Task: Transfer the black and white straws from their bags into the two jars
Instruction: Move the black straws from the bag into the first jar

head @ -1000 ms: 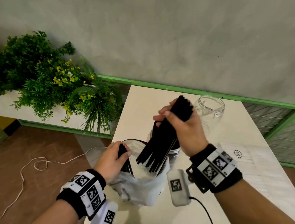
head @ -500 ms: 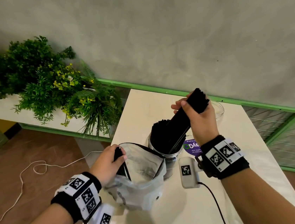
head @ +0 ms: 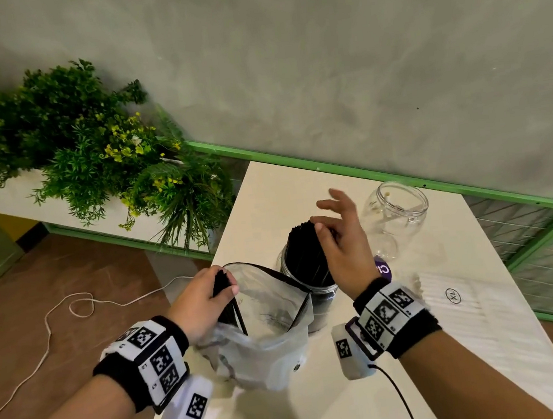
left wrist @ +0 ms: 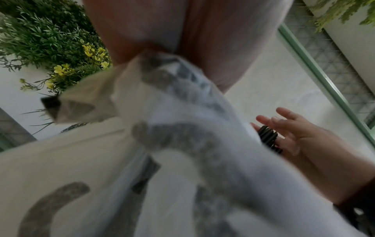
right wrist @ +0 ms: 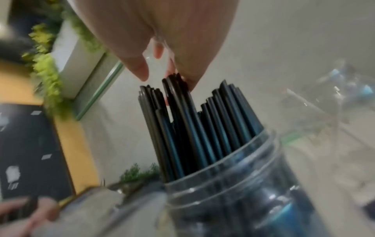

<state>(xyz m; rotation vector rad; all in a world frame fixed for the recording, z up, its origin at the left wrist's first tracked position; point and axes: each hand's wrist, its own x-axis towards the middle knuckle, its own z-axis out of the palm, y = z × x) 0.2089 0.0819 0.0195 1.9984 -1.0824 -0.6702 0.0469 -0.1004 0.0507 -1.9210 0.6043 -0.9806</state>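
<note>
Right hand point(head: 342, 243) spread over slim black straws point(head: 305, 250) – clear ribbed jar point(right wrist: 243, 184).

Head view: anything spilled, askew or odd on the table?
Nothing spilled. Black straws stand bunched in the near clear jar, tops uneven in the right wrist view. The second clear jar stands upright, empty of straws. The white straw bag lies flat.

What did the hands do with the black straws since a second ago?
The right hand carried its bundle of black straws from the bag into the near jar, then let go; its fingers are now spread over the straw tops. The left hand kept pinching the bag's rim. The far jar stayed empty.
</note>
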